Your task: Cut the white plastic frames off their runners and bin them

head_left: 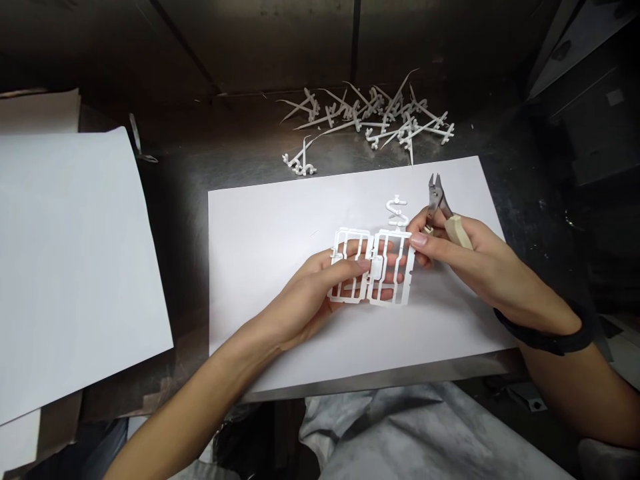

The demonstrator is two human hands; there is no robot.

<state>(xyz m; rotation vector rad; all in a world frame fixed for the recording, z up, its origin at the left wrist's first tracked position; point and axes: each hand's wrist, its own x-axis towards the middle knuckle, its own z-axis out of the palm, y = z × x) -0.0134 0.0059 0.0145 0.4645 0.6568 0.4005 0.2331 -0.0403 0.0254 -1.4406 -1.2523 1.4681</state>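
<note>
My left hand (325,280) grips a white plastic moulded part (373,291), made of two slatted frames side by side, with the thumb in front and the fingers behind. A curled white sprue piece (399,212) sticks up beyond its top right edge. In my right hand (467,257) is a pair of flush cutters (456,230) with cream handles, its jaws pointing away from me and slightly apart. My right thumb and fingertips also touch the top right corner of the part. Both hands are above a white sheet of paper (260,247).
Several cut-off white sprue pieces (370,117) lie in a pile along the back of the dark metal bench (185,167). One small cluster (300,162) sits nearer the sheet. A stack of white sheets (70,260) is on the left. A metal wall (280,40) closes off the back.
</note>
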